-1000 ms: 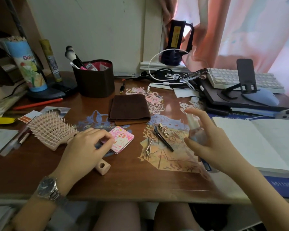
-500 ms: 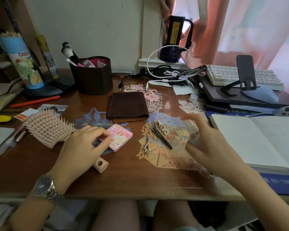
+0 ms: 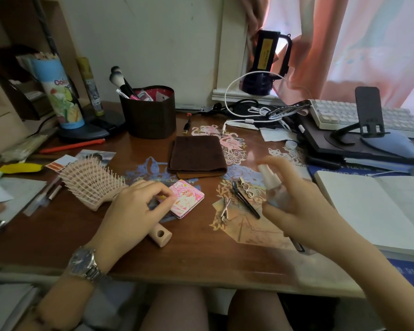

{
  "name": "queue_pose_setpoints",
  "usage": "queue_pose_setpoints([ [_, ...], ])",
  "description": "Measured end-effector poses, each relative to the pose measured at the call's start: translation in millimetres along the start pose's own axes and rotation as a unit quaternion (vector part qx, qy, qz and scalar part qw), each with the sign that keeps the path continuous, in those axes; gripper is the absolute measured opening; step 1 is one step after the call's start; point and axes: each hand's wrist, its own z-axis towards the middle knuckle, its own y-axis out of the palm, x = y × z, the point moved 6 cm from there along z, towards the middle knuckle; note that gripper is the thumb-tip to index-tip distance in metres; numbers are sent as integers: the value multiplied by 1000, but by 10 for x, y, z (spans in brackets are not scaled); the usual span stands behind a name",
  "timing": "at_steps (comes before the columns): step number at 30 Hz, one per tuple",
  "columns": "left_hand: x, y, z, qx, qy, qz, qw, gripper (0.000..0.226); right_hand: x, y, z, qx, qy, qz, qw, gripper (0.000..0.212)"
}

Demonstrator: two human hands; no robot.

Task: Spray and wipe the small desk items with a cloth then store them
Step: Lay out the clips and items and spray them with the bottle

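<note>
Now spraying: right hand (image 3: 304, 211) grasps small clear plastic spray bottle (image 3: 271, 185), forefinger on nozzle.
Left hand (image 3: 139, 206): pinches pink illustrated square compact (image 3: 189, 199).
Next: likely brown folded cloth (image 3: 196, 155) wipe.

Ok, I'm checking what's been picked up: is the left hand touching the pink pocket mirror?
Touching. The head view shows the left hand with fingertips curled onto the near-left edge of the pink pocket mirror, which lies on the desk.

Head view (close) over desk (image 3: 201, 254)

Three hair clips (image 3: 242, 194), one hairbrush (image 3: 91, 180), one cloth (image 3: 196, 156).
</note>
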Motion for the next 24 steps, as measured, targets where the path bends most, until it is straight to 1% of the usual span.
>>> queue_pose_setpoints([
  [6,-87,-137,-116,24,-4,26,999,3,-260,315,149,-44,-54,10,998,58],
  [9,-178,-205,-227,24,-4,47,999,17,-285,467,220,-48,-56,14,997,57],
  [11,-223,-248,-299,37,3,54,998,27,-305,532,249,-52,-56,20,997,58],
  [12,-241,-270,-328,47,4,49,998,29,-319,553,255,-53,-57,20,997,59],
  [16,-266,-329,-399,80,5,25,996,27,-350,612,279,-64,-68,2,996,60],
  [21,-326,-386,-424,98,1,28,995,24,-307,633,293,-55,-63,-5,997,58],
  [24,-373,-447,-442,115,-9,30,993,24,-282,642,291,-56,-56,0,997,61],
])
